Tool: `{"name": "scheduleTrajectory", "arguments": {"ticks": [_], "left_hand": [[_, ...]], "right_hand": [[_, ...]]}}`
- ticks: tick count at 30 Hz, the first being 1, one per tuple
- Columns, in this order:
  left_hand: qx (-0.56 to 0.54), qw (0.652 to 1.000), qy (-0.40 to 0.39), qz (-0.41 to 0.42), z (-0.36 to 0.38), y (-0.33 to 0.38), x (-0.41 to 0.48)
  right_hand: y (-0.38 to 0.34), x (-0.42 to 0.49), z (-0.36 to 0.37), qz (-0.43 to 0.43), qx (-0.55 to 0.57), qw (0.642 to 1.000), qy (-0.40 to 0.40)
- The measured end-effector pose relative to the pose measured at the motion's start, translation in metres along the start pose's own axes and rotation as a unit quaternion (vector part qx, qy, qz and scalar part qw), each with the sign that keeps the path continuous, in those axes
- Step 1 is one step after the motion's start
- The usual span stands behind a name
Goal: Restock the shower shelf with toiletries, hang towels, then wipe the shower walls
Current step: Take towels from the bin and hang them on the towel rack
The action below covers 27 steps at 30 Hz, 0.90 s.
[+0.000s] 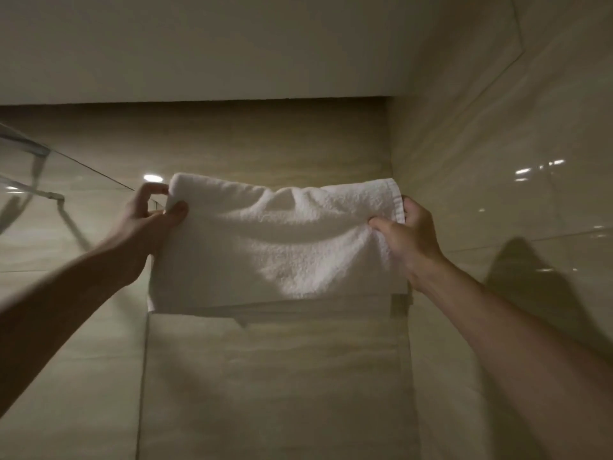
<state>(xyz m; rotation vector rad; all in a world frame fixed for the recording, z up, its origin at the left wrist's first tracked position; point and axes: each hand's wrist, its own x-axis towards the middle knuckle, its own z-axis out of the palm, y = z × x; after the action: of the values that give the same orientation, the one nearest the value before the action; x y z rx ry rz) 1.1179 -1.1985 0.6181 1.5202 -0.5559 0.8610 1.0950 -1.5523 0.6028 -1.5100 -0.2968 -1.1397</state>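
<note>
The white towel (278, 240) hangs spread between both hands, its long axis running 9 to 3 o'clock across the tiled wall (265, 137). The left hand (149, 214) pinches the top corner at the 9 o'clock end, and the right hand (408, 234) pinches the edge at 3 o'clock, so the cloth lies inward of each. A dark bracket (399, 302) shows at its 5 o'clock corner; any rail behind is hidden

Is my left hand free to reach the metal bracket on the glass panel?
Probably not: the left hand grips a corner of the towel, though nothing stands between it and the bracket.
</note>
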Motion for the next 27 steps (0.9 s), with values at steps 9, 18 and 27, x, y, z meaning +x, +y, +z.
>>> {"name": "scheduleTrajectory", "arguments": {"ticks": [9, 18, 27], "left_hand": [[-0.041, 0.998, 0.042, -0.016, 0.032, -0.036, 0.086], [-0.049, 0.997, 0.05, 0.017, 0.078, -0.071, 0.168], [0.013, 0.991, 0.109, 0.074, 0.128, -0.095, 0.25]], "right_hand": [[0.001, 0.069, 0.03, -0.043, -0.023, 0.999, -0.001], [0.042, 0.165, 0.054, -0.091, -0.018, 0.996, -0.015], [0.079, 0.268, 0.076, -0.125, -0.005, 0.992, -0.023]]}}
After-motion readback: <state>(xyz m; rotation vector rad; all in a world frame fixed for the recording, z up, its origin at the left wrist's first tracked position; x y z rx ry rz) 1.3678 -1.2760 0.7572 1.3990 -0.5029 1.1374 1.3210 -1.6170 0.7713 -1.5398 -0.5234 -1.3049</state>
